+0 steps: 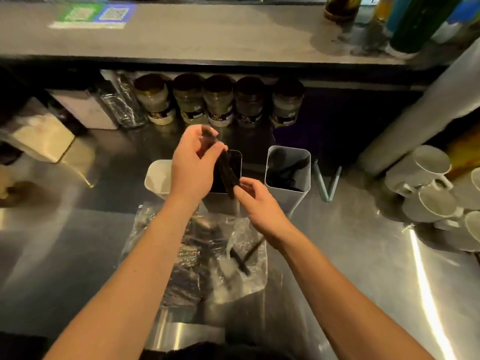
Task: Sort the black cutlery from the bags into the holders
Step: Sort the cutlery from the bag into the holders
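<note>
A bundle of black cutlery [228, 172] hangs tilted over the middle holder [237, 158]. My left hand [193, 162] grips its upper end and my right hand [255, 201] pinches its lower end. Three white holders stand in a row: the left holder [157, 176] is partly hidden behind my left hand, and the right holder [288, 175] has black cutlery inside. A clear plastic bag [207, 253] with more black cutlery lies on the steel counter just in front of the holders, under my forearms.
Spice jars [218, 102] line the back under a shelf [181, 40]. White mugs [431, 188] are stacked at the right, bottles [405, 22] stand on the shelf's right end, a box [44, 139] sits at the left, and tongs [328, 183] lie beside the right holder.
</note>
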Motion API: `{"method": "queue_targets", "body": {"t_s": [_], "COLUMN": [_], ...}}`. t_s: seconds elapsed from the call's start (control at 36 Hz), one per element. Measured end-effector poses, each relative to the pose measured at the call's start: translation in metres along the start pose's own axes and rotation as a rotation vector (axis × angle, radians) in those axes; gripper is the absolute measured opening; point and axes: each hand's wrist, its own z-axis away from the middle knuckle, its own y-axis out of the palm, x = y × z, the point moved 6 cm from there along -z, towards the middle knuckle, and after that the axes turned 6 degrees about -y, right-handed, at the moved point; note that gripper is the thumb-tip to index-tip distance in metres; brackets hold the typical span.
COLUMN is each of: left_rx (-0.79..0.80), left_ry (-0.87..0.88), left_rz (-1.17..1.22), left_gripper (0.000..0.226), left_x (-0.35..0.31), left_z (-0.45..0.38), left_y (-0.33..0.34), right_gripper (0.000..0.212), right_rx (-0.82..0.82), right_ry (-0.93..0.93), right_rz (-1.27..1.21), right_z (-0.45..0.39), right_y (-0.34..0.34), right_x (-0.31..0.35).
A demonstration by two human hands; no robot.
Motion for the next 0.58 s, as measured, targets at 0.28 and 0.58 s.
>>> {"method": "queue_targets", "body": {"t_s": [0.28,0.58], "left_rx": [0.153,0.402], "left_ry": [0.037,-0.379], "left_rz": [-0.648,-1.024], "left_gripper": [0.04,0.053], "left_x": [0.05,0.152], "left_z": [-0.035,0.13], "left_y": [0.014,0.03], "right_gripper": [0.027,0.028], "right_rx": [-0.033,0.325], "right_ry": [0.019,0.248], "right_rz": [0.025,0.481], "right_z": [0.009,0.054], "right_y": [-0.003,0.019], "right_x": [-0.012,-0.13]}}
